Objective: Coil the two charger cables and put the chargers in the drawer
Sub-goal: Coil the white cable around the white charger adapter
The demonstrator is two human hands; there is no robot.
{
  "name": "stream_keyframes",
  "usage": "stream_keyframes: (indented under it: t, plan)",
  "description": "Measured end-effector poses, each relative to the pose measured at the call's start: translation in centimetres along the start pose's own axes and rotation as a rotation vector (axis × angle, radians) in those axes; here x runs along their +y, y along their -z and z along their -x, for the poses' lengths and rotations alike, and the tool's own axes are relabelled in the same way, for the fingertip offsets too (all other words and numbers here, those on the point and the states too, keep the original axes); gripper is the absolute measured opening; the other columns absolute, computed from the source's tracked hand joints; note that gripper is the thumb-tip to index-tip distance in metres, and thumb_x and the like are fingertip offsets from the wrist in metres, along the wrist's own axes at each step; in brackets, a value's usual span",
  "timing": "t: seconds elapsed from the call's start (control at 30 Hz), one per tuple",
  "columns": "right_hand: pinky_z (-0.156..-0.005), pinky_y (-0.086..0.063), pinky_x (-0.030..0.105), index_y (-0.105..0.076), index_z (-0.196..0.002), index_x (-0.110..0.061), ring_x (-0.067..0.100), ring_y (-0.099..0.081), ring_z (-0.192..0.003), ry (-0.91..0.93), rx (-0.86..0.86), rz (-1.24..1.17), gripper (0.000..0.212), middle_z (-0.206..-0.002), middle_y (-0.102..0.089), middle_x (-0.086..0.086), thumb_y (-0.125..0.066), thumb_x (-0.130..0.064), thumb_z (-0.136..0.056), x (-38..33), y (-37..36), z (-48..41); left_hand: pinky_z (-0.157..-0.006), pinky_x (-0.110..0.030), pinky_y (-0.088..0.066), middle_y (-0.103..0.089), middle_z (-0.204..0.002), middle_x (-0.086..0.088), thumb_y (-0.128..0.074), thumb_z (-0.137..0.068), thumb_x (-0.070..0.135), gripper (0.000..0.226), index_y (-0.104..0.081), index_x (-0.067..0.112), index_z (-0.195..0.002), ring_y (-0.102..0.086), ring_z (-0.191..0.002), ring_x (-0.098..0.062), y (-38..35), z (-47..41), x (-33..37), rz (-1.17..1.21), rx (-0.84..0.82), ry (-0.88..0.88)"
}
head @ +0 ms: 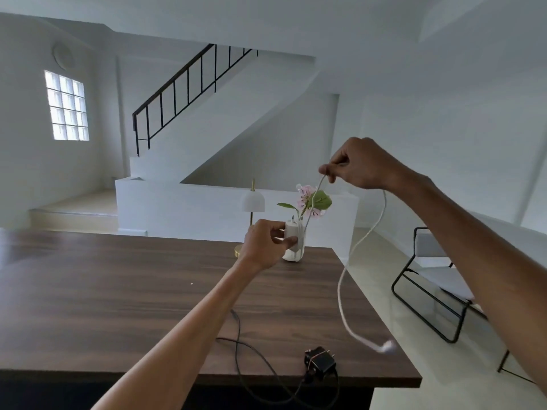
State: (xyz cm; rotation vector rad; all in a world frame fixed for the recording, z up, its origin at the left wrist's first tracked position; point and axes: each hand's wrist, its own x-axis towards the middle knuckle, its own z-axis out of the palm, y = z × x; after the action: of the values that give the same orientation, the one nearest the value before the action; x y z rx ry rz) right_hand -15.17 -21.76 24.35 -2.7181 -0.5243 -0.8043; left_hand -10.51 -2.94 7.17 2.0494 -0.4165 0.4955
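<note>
My left hand (268,245) grips a white charger block (293,235) above the dark wooden table (118,291), with a few turns of cable around the block. My right hand (359,164) is raised higher and pinches the white cable (344,279), which runs taut down to the block. The rest of it hangs in a long loop past the table's right edge, its plug end (386,347) dangling. A black charger (321,362) lies near the table's front edge, its black cable (254,359) loose across the table and over the front edge.
A white vase with pink flowers (299,250) and a small white lamp on a brass stand (252,208) sit at the table's far right. A black-framed chair (438,279) stands right of the table. No drawer is in view.
</note>
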Motion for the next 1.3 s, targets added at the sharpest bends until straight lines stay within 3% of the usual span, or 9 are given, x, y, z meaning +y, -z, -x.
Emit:
stream_keyframes:
  t: [0.13, 0.27, 0.47, 0.6, 0.77, 0.9, 1.03, 1.2, 1.3]
  plan:
    - [-0.055, -0.036, 0.023, -0.079, -0.072, -0.013, -0.004, -0.051, -0.040, 0.049, 0.038, -0.006, 0.032, -0.057, -0.063, -0.006, -0.072, -0.038, -0.090, -0.6, -0.3, -1.4, -0.090, -0.039, -0.061, -0.080, -0.103, -0.001, -0.081, -0.084, 0.023, 0.033, -0.077, 0.013, -0.115, -0.075, -0.092, -0.012, 0.2, 0.8, 1.5, -0.027, -0.061, -0.058]
    - [-0.058, -0.037, 0.025, -0.078, -0.070, -0.014, 0.012, -0.049, -0.046, 0.075, 0.101, -0.024, 0.035, -0.057, -0.066, 0.000, -0.072, -0.043, -0.088, 0.2, -1.2, -2.1, -0.083, -0.043, -0.063, -0.081, -0.101, 0.000, -0.081, -0.084, 0.024, 0.034, -0.077, 0.014, -0.116, -0.073, -0.081, -0.013, 0.8, 1.3, 1.9, 0.026, -0.090, -0.035]
    - [-0.058, -0.039, 0.027, -0.080, -0.075, -0.012, 0.009, -0.045, -0.044, -0.004, 0.117, -0.116, 0.035, -0.055, -0.068, 0.003, -0.071, -0.044, -0.088, 2.3, -4.1, -1.3, -0.068, -0.024, -0.062, -0.079, -0.104, -0.005, -0.079, -0.086, 0.013, 0.035, -0.074, 0.008, -0.120, -0.076, -0.087, -0.013, 1.8, 2.9, 2.9, 0.282, -0.203, -0.053]
    - [-0.052, -0.029, 0.025, -0.077, -0.077, -0.008, 0.006, -0.032, -0.046, -0.119, 0.006, -0.346, 0.035, -0.050, -0.042, -0.003, -0.067, -0.037, -0.093, 4.3, -6.2, 1.4, -0.076, -0.033, -0.064, -0.080, -0.103, -0.008, -0.081, -0.085, 0.019, 0.035, -0.075, 0.008, -0.118, -0.075, -0.086, -0.017, 2.5, 3.2, 2.2, 0.267, -0.124, 0.036]
    - [-0.054, -0.029, 0.027, -0.072, -0.085, -0.005, 0.015, -0.033, -0.055, -0.232, -0.309, -0.888, 0.023, -0.061, -0.036, 0.001, -0.062, -0.023, -0.096, 7.1, -5.8, 6.6, -0.092, -0.040, -0.061, -0.080, -0.090, -0.002, -0.082, -0.084, 0.023, 0.014, -0.079, 0.017, -0.097, -0.075, -0.084, -0.020, 3.8, 2.2, 0.1, 0.428, 0.115, 0.277]
    - [-0.063, -0.047, 0.022, -0.077, -0.091, -0.011, 0.015, -0.057, -0.064, -0.205, -0.723, -0.672, 0.017, -0.068, -0.062, 0.002, -0.066, -0.023, -0.093, 8.9, -6.6, 9.9, -0.090, -0.031, -0.061, -0.076, -0.081, 0.001, -0.080, -0.086, 0.020, 0.008, -0.076, 0.016, -0.092, -0.071, -0.078, -0.016, 4.4, 1.8, -0.3, 0.609, 0.199, 0.344]
    - [-0.083, -0.054, 0.024, -0.077, -0.109, -0.025, 0.014, -0.071, -0.094, -0.218, -0.854, -0.461, 0.017, -0.099, -0.078, 0.002, -0.070, -0.027, -0.094, 9.0, -9.3, 10.9, -0.077, -0.018, -0.060, -0.077, -0.087, -0.002, -0.082, -0.084, 0.018, 0.027, -0.076, 0.007, -0.107, -0.073, -0.081, -0.015, 3.2, 1.7, 1.1, 0.615, 0.135, 0.311]
    - [-0.085, -0.049, 0.012, -0.064, -0.128, -0.023, 0.009, -0.068, -0.106, -0.235, -0.515, -0.514, 0.040, -0.119, -0.071, -0.002, -0.072, -0.034, -0.091, 5.9, -12.6, 10.3, -0.063, -0.010, -0.057, -0.078, -0.091, -0.005, -0.083, -0.083, 0.017, 0.031, -0.074, 0.005, -0.109, -0.072, -0.070, -0.007, 1.9, 1.6, 2.7, 0.621, 0.086, 0.300]
    - [-0.094, -0.051, 0.025, -0.068, -0.123, -0.025, 0.011, -0.068, -0.106, -0.215, -0.185, -0.531, 0.034, -0.106, -0.071, -0.010, -0.074, -0.029, -0.090, 4.7, -14.8, 9.9, -0.064, -0.011, -0.058, -0.079, -0.099, -0.011, -0.084, -0.082, 0.022, 0.031, -0.075, 0.005, -0.107, -0.074, -0.079, -0.013, 1.8, 1.6, 3.2, 0.644, 0.072, 0.328]
